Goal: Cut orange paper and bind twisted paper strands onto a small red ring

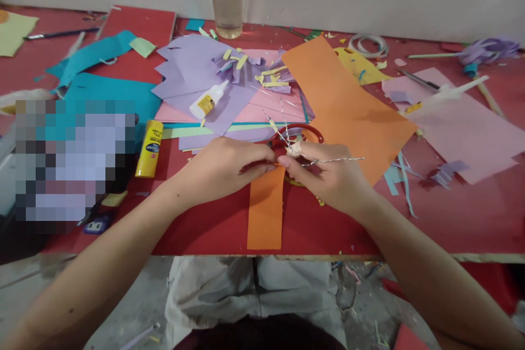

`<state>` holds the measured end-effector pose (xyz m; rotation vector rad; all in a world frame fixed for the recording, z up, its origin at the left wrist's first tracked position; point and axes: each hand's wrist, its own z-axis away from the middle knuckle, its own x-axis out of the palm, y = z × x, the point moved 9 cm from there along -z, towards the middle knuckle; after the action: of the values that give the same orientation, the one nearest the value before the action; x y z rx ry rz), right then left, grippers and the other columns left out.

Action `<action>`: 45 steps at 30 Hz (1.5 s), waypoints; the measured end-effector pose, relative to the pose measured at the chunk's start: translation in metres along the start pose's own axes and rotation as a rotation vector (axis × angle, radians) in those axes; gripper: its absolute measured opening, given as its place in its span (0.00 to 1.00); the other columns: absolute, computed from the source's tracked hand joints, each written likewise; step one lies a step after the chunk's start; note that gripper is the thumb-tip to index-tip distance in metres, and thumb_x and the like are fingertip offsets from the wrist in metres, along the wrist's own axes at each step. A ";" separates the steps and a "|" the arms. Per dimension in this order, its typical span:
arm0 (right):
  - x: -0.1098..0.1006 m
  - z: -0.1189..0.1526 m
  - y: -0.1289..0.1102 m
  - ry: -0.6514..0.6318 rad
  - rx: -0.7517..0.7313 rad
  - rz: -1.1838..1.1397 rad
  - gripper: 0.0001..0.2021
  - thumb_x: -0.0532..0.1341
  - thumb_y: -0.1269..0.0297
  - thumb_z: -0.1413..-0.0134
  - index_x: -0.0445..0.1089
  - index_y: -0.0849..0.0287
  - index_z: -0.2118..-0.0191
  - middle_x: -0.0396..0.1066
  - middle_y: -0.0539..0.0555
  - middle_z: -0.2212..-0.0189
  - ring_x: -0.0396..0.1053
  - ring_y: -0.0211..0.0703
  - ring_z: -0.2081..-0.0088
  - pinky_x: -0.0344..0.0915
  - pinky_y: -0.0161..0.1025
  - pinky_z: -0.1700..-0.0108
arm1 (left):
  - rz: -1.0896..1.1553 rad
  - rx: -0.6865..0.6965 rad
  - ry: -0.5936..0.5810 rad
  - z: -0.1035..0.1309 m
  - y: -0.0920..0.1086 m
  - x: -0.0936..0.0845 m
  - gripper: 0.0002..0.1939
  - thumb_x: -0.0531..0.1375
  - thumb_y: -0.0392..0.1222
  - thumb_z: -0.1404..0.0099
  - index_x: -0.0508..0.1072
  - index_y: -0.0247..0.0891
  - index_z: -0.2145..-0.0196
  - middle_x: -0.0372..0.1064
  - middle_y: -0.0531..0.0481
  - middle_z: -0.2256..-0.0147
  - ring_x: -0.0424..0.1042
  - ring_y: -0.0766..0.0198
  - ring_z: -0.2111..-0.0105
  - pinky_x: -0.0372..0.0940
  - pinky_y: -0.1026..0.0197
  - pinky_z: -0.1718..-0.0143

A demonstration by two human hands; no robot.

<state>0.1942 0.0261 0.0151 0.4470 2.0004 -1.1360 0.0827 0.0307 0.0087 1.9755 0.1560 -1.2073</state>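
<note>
The left hand (223,167) is pinching the top end of an orange strip (265,213) above the bench (197,232), its fingers nearly together. The right hand (334,172) is gripping a wire piece (293,150) at its pale wrapped core, thumb against fingers. The paper is probably handling as light and easily creased — edges are offering the safest hold. The wire is likely bending readily. The strip is appearing plain and straight-sided; silvery twisted ends are projecting from the core.
</note>
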 end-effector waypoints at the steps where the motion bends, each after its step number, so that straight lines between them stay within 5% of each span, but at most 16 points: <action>1: 0.000 0.000 -0.001 0.000 -0.015 0.007 0.15 0.58 0.62 0.36 0.61 0.57 0.75 0.61 0.45 0.82 0.53 0.33 0.80 0.53 0.33 0.76 | -0.004 0.004 -0.002 0.000 0.000 0.000 0.04 0.58 0.35 0.32 0.73 0.37 0.65 0.73 0.57 0.72 0.67 0.73 0.75 0.56 0.70 0.73; 24: 0.001 0.000 0.000 -0.005 -0.012 -0.020 0.14 0.58 0.63 0.36 0.61 0.57 0.74 0.61 0.45 0.81 0.55 0.33 0.79 0.53 0.34 0.74 | -0.020 0.048 0.019 -0.001 0.003 0.000 0.04 0.59 0.34 0.32 0.73 0.37 0.64 0.73 0.57 0.71 0.70 0.72 0.74 0.57 0.70 0.73; 45: 0.005 0.005 0.017 -0.021 0.225 -0.526 0.18 0.55 0.54 0.34 0.64 0.58 0.73 0.66 0.47 0.79 0.67 0.32 0.78 0.64 0.31 0.75 | -0.019 0.140 0.159 0.002 0.012 -0.015 0.05 0.58 0.34 0.31 0.75 0.37 0.60 0.78 0.54 0.65 0.77 0.69 0.68 0.64 0.69 0.69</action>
<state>0.2042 0.0308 0.0000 0.0089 2.0373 -1.6877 0.0788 0.0255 0.0262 2.1976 0.1754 -1.0979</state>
